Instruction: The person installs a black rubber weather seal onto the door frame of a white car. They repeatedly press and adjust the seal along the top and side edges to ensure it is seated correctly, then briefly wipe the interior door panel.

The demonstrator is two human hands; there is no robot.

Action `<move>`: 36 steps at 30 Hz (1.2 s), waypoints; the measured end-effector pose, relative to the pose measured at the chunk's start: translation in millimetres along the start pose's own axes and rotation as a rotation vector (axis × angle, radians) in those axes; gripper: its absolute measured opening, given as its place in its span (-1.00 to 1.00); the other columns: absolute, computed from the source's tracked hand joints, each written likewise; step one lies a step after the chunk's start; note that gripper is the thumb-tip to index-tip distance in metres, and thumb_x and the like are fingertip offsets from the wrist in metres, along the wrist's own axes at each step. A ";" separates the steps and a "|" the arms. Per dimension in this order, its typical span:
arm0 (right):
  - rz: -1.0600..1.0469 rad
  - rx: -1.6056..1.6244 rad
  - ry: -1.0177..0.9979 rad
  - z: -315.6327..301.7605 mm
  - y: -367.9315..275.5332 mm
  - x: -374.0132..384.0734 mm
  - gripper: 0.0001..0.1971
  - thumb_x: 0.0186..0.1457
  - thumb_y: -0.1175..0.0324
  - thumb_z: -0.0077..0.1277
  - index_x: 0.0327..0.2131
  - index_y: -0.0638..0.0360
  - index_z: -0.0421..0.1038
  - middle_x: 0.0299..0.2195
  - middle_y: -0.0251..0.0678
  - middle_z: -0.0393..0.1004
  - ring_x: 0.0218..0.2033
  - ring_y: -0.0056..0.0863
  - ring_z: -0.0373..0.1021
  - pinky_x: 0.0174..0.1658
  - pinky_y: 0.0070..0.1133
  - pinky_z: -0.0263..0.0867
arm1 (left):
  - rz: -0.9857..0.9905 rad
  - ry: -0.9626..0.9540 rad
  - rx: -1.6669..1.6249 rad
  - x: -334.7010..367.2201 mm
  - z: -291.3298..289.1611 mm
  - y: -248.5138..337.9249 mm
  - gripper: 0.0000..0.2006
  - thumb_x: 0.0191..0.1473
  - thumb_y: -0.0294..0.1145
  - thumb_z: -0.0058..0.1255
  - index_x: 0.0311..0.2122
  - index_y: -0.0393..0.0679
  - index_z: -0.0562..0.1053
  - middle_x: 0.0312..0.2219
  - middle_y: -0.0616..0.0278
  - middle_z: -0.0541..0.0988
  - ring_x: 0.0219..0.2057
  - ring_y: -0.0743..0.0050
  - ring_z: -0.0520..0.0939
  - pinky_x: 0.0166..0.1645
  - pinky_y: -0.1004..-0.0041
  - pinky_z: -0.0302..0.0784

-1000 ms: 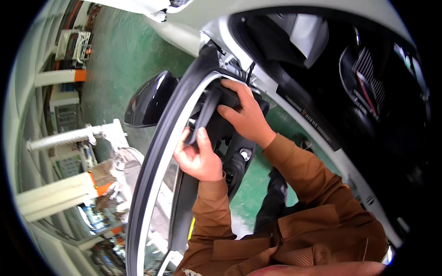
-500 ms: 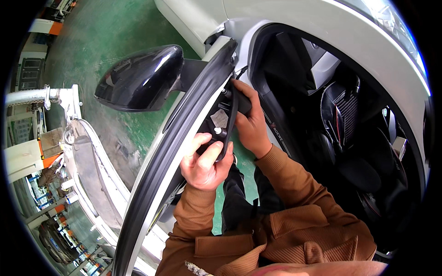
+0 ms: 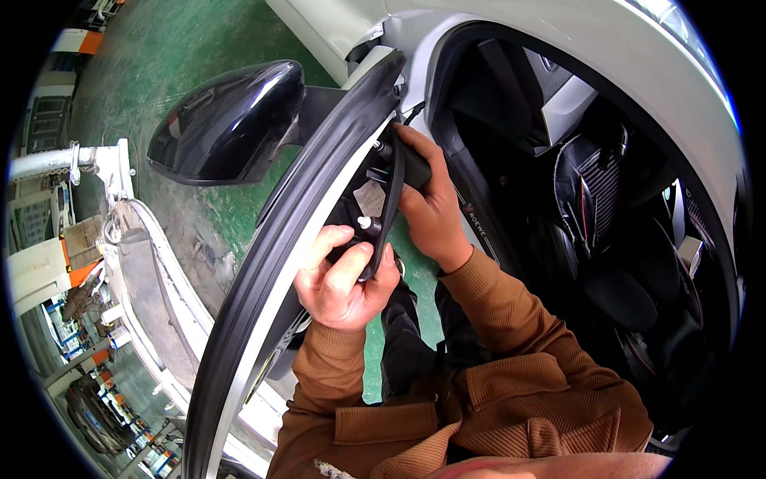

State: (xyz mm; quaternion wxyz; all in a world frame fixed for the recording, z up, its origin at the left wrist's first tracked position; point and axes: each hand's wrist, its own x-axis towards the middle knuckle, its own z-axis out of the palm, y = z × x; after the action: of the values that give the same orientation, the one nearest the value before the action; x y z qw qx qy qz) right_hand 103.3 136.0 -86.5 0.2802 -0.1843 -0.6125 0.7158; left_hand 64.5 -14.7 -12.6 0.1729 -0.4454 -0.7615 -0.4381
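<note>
A black plastic trim panel stands a little apart from the inner side of the car door, near its front upper corner. Its back side shows a white clip and a pale label. The thumb and fingers of my left hand pinch the lower end of the panel. Higher up, my right hand grips the panel's outer face and edge, its fingertips near the top. On the door's other side sits a glossy black side mirror.
To the right is the white car's door opening, with dark seats inside. A white metal frame stands on the green floor beyond the door. Shelving with parts lines the far left.
The door, mirror and trim panel have shifted slightly left and up in the picture. My left hand has moved slightly left with them; both hands keep hold of the panel.
</note>
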 end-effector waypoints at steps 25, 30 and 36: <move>-0.370 -0.452 -0.008 -12.1 -28.7 16.5 -0.34 -0.05 0.54 0.23 0.22 0.18 0.40 0.20 -0.07 0.41 0.21 -0.10 0.34 0.26 -0.38 0.27 | -0.033 0.087 -0.124 9.1 8.3 -6.7 -0.50 -0.09 -0.60 0.48 -0.05 -0.30 0.45 -0.09 -0.14 0.63 -0.14 0.10 0.70 -0.02 0.27 0.68; -0.484 -0.489 -0.131 -23.2 -42.5 25.2 -0.46 -0.11 0.66 0.22 0.03 0.11 0.57 0.18 -0.07 0.42 0.18 -0.12 0.40 0.17 -0.37 0.39 | -0.054 0.086 -0.157 10.6 7.7 -5.5 -0.52 -0.10 -0.61 0.47 -0.07 -0.29 0.45 -0.11 -0.12 0.64 -0.16 0.12 0.70 -0.03 0.28 0.68; -0.508 -0.378 -0.125 -17.4 -39.5 27.3 -0.46 -0.17 0.70 0.21 -0.02 0.12 0.57 0.17 -0.05 0.39 0.11 -0.15 0.47 0.12 -0.39 0.46 | -0.055 0.081 -0.166 4.0 8.2 -7.8 -0.52 -0.06 -0.63 0.43 -0.04 -0.36 0.42 -0.05 -0.18 0.61 -0.09 0.14 0.68 0.05 0.28 0.66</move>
State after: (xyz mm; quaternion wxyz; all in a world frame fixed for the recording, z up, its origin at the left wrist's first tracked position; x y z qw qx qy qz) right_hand 99.6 170.2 -48.8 0.3726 -0.0299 -0.7771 0.5063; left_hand 56.8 -7.5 -18.5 0.1539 -0.4190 -0.7269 -0.5219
